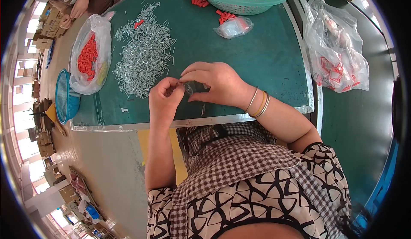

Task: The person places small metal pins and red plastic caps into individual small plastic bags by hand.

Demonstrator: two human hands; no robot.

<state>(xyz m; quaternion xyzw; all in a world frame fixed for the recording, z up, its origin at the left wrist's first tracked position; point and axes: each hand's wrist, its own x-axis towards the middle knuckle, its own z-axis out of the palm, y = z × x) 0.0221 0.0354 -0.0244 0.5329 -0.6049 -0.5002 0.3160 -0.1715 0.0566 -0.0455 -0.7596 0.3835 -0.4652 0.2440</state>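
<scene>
Over the front of the green table, my left hand [166, 98] pinches the edge of a small clear plastic bag [189, 90] between thumb and fingers. My right hand [219, 85] curls around the bag's other side, its fingertips meeting those of the left hand and its thumb low against the plastic. What the bag contains, if anything, is hidden by my fingers. Left of my hands lies a wide heap of silver screws [145, 57], with a few red plugs [138, 24] on top.
A plastic bag of red plugs [87, 59] and a blue basket [67, 97] stand at left. A green basket [239, 5] holds filled packets, with small bags [233, 27] below it. A white carrier bag [336, 46] lies right. A co-worker's hand [79, 7] shows at upper left.
</scene>
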